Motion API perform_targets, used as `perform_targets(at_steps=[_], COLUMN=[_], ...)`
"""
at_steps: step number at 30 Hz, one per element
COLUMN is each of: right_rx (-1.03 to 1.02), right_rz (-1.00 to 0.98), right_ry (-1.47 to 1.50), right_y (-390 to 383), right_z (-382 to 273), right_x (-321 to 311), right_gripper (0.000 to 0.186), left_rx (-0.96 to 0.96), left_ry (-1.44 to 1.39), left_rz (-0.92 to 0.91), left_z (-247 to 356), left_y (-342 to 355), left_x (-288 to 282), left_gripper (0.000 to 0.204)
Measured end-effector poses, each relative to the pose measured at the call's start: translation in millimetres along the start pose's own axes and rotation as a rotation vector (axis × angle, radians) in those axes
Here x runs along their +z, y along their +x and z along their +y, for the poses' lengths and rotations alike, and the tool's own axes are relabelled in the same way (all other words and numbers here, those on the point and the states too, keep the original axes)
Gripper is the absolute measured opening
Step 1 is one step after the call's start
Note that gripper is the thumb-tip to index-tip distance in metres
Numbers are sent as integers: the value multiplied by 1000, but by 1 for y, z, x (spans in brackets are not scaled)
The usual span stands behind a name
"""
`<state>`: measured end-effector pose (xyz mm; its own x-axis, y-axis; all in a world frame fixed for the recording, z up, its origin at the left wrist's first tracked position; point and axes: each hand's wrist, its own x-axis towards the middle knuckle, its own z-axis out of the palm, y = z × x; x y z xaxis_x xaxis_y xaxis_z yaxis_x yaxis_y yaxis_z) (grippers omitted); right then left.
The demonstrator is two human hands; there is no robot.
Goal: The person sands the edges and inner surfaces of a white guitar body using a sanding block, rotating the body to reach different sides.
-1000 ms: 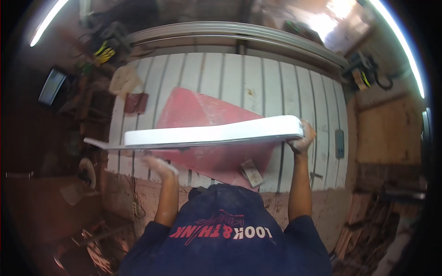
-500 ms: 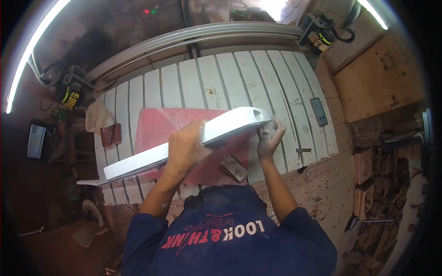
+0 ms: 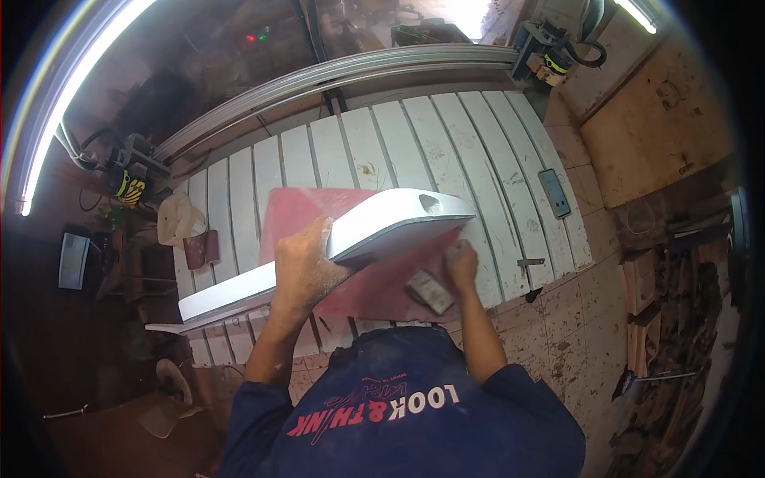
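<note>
A long white shaped piece, with a recess near its raised right end, lies at a slant over a red sheet. My left hand is closed around its middle, thumb along the underside. Below the right end, my right hand is off the piece, fingers curled and blurred, beside a dusty pale block on the sheet; whether it holds anything is unclear.
The white slatted bench has a phone, a small metal piece, a maroon roll and pale cloth. A rail with machine heads runs behind. Wood offcuts are stacked at right.
My left hand went from open below the piece to gripping its middle. The piece now slants, right end raised. My right hand has let go of that end and dropped toward the block.
</note>
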<state>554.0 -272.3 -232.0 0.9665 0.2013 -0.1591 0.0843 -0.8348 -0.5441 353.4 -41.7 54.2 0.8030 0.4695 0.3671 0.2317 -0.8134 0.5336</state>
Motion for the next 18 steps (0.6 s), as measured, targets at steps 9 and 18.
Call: perform_targets(at_steps=[9, 18], right_rx=[-193, -545], right_rz=[177, 20], right_ry=[96, -184], right_y=[-8, -104], right_z=[-2, -5], right_x=[-50, -43], right_gripper=[47, 59], left_rx=[-83, 13], left_ry=[40, 42], left_rz=[-71, -38], left_z=[-8, -10], left_y=[-11, -19], left_x=[6, 12], left_gripper=[62, 57])
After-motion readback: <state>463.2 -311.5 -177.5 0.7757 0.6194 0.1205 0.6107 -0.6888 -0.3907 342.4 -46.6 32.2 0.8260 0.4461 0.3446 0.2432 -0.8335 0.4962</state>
